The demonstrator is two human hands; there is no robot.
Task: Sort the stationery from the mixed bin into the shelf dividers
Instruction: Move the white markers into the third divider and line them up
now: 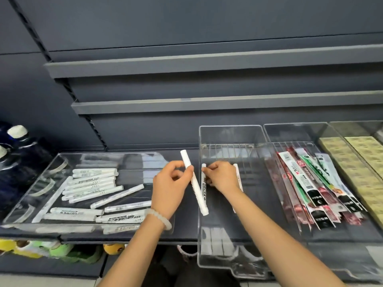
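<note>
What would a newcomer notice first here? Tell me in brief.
Two bare hands meet at the centre of the shelf: the left hand holds a white marker tilted above the gap between trays, and the right hand pinches another marker inside the clear middle tray. To the left, a clear bin holds a heap of white markers; to the right lie colourful packaged pens.

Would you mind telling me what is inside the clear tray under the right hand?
The clear tray holds two white markers: one pinched by the right hand, another partly hidden behind it. Anything beneath the forearm is covered.

No legible text on markers [93,184]
</note>
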